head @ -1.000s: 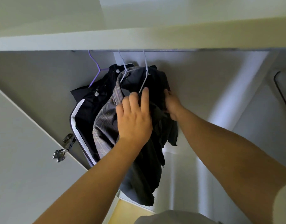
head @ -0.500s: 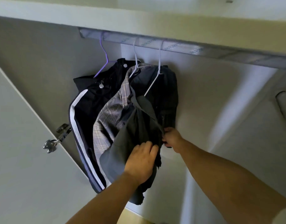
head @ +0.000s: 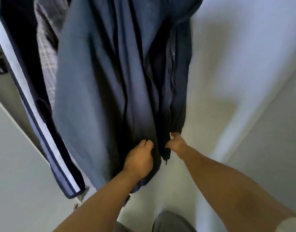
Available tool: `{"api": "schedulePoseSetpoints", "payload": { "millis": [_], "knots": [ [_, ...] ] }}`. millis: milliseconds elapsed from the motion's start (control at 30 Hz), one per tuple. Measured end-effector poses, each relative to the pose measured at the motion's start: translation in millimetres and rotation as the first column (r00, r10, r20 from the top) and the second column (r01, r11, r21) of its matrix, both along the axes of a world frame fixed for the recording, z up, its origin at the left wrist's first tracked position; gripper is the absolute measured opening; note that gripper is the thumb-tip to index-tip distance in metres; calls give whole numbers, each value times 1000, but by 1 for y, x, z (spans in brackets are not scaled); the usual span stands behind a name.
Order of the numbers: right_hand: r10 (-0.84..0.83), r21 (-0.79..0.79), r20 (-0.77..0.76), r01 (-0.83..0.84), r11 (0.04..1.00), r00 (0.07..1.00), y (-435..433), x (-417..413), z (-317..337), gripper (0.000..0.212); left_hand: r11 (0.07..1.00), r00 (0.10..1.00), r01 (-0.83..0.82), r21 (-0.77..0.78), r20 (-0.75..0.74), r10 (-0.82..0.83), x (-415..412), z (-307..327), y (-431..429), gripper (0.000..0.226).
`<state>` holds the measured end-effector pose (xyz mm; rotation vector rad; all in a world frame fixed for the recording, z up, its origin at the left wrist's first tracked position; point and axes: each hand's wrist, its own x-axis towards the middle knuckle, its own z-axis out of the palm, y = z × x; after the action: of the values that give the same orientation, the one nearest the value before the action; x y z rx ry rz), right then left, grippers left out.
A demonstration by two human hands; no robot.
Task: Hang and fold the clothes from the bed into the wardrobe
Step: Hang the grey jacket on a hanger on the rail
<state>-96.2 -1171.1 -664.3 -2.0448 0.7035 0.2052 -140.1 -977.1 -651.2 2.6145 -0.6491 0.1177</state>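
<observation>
Inside the wardrobe (head: 244, 81), a dark blue garment (head: 110, 72) hangs beside a plaid shirt (head: 46, 47) and a striped jacket (head: 35, 114). The left hand (head: 139, 161) grips its hem; the right hand (head: 175, 144) pinches the neighbouring edge. Hanging looks nearly done here; the bed is out of view.

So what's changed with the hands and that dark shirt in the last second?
Both hands slid down from the hanger end to the hem. The left hand now grips one edge of the dark shirt and the right hand pinches the other. The shirt still hangs beside the plaid shirt and striped jacket.
</observation>
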Motion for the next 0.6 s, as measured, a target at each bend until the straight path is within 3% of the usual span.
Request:
{"api": "schedulePoseSetpoints", "payload": {
  "millis": [100, 200, 267, 333, 400, 433, 467, 500, 533, 600],
  "knots": [
    [18, 27, 10, -18, 999, 1000, -12, 12, -86, 80, 994, 998, -49, -100, -52, 44, 4, -74, -5, 21],
    [19, 83, 65, -25, 996, 998, -14, 14, -139, 36, 984, 982, -132, -121, -150, 113, 17, -134, -4, 18],
    [18, 96, 137, -32, 995, 990, -13, 10, -163, 28, 959, 934, -242, -148, -305, 188, 22, -161, -3, 21],
    [-17, 147, 183, -11, 989, 983, -8, -5, -172, 27, 893, 806, -404, -199, -539, 245, 18, -171, -5, 36],
    [-17, 186, 188, -19, 982, 982, -4, -22, -175, 21, 710, 522, -664, -235, -826, 214, 12, -166, -7, 49],
    [-2, 200, 171, -33, 979, 985, -3, -29, -180, 21, 582, 341, -783, -218, -934, 109, 9, -163, -9, 53],
    [19, 210, 157, -52, 976, 987, -2, -34, -185, 23, 468, 217, -861, -200, -976, -17, 11, -162, -11, 57],
    [38, 217, 156, -72, 973, 987, -2, -38, -189, 26, 357, 164, -911, -205, -976, -144, 15, -163, -12, 59],
    [40, 233, 162, -77, 969, 986, -2, -41, -194, 29, 236, 165, -944, -230, -950, -266, 19, -169, -13, 58],
    [12, 264, 191, -63, 962, 982, -4, -45, -202, 31, -14, 270, -954, -298, -843, -466, 28, -184, -17, 43]
  ]
}}
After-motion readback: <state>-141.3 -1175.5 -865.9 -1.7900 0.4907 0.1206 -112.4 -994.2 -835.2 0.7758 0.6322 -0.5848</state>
